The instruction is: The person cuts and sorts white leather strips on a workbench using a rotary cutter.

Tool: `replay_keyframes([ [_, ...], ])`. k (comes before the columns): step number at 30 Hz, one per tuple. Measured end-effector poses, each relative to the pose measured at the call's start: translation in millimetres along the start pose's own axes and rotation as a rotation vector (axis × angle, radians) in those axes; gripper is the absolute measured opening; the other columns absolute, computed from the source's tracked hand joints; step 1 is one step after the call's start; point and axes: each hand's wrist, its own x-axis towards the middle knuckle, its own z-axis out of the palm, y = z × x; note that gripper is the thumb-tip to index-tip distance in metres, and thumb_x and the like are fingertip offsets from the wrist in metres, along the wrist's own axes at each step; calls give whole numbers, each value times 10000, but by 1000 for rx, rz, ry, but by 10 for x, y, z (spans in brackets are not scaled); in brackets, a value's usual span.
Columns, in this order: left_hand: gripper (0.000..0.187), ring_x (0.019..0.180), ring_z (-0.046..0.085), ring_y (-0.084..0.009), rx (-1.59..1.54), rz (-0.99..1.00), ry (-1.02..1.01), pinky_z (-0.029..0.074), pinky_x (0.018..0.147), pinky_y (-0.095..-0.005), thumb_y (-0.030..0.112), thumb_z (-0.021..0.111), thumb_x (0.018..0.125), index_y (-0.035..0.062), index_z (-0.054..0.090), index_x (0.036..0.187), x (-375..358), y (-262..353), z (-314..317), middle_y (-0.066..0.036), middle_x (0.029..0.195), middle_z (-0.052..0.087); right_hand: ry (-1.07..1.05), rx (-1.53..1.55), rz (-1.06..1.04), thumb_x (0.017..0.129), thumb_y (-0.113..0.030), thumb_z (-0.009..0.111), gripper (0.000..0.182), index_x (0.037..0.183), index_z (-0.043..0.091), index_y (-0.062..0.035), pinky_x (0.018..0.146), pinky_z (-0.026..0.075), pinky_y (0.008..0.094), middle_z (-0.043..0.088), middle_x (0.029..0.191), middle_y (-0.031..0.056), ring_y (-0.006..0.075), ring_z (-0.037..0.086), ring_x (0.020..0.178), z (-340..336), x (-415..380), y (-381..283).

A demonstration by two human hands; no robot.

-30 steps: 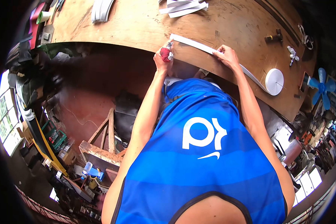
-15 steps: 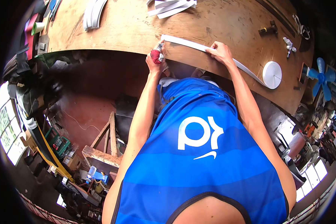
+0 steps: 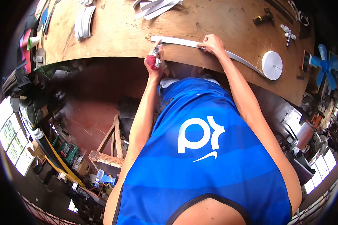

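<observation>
A long white flat strip (image 3: 178, 41) lies along the near edge of the wooden table, running right to a coiled white roll (image 3: 271, 65). My left hand (image 3: 154, 62) is at the table edge, just right of the strip's free end. It is closed around a small red-and-grey object (image 3: 153, 60) whose kind I cannot make out. One finger of that hand reaches up to the strip. My right hand (image 3: 213, 45) pinches the strip farther right, between its end and the roll.
Curved white pieces (image 3: 84, 22) and a pile of white strips (image 3: 157, 8) lie on the wooden table (image 3: 116, 33). A dark yellow-marked tool (image 3: 263, 17) and white fittings (image 3: 288, 34) are at the right. A blue fan (image 3: 324, 66) stands beyond the table; a wooden frame (image 3: 107, 157) is below.
The view has tilted slightly. My left hand has shifted a little right along the strip, leaving its end sticking out to the left. My right hand still pinches the strip.
</observation>
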Motion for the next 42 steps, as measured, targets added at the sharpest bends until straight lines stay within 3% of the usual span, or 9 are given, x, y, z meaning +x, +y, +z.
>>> replay_keyframes([
  [2, 280, 614, 560, -85, 17, -195, -154, 472, 587, -268, 199, 586, 945, 51, 647, 1176, -88, 193, 139, -80, 734, 679, -10, -10, 16, 693, -399, 785, 328, 729, 643, -106, 549, 486, 282, 681, 629, 22, 116, 636, 564, -12, 9, -11],
  [4, 258, 800, 680, -175, -20, -137, -194, 521, 714, -305, 185, 592, 940, 85, 653, 1170, -194, 222, 375, -127, 907, 711, -28, -2, -19, 680, -407, 791, 329, 721, 642, -117, 551, 493, 285, 683, 633, 14, 118, 634, 561, -14, 34, 14],
  [7, 250, 924, 684, -245, 75, -161, -321, 517, 818, -321, 169, 598, 934, 66, 650, 1156, -297, 283, 591, -160, 1000, 696, 2, -31, 4, 623, -440, 770, 298, 665, 684, -157, 613, 522, 320, 674, 593, -2, 153, 656, 601, 1, 60, 15],
  [8, 250, 924, 684, -245, 72, -165, -326, 517, 818, -321, 169, 598, 934, 66, 650, 1156, -319, 305, 633, -160, 1000, 696, 0, -32, 10, 623, -440, 770, 298, 665, 684, -157, 613, 522, 320, 674, 593, -2, 153, 656, 601, 1, 63, 21],
  [10, 296, 685, 559, -64, 31, -47, -304, 479, 652, -248, 217, 570, 956, 83, 632, 1213, -344, 289, 718, -76, 844, 691, -6, -26, 0, 610, -444, 771, 304, 663, 694, -154, 616, 527, 332, 675, 597, 0, 169, 663, 617, 4, 83, 25],
  [24, 317, 644, 624, -154, 107, -43, -339, 505, 601, -312, 271, 551, 964, 137, 611, 1245, -402, 249, 826, -129, 818, 676, 12, -82, -82, 628, -498, 762, 364, 604, 687, -143, 589, 522, 318, 658, 549, 4, 175, 656, 578, -11, 73, 12],
  [27, 297, 726, 659, -218, 150, 98, -289, 517, 658, -325, 249, 551, 960, 151, 617, 1232, -400, 263, 824, -143, 901, 683, 9, -77, -80, 637, -495, 761, 362, 589, 680, -145, 581, 520, 315, 660, 553, 8, 173, 653, 566, -2, 96, 29],
  [29, 331, 1050, 640, -295, 164, 23, -338, 512, 859, -357, 108, 601, 885, 123, 614, 1216, -407, 294, 817, -144, 1119, 660, -9, -36, -103, 649, -495, 758, 369, 590, 681, -139, 581, 521, 317, 657, 550, 14, 179, 647, 553, 10, 118, 62],
  [42, 292, 927, 648, -309, 221, 87, -222, 517, 812, -371, 146, 620, 874, 104, 640, 1162, -400, 338, 924, -117, 1047, 677, -24, -58, -91, 652, -530, 779, 415, 684, 643, -139, 562, 507, 325, 660, 577, 16, 166, 649, 559, 30, 119, 64],
])
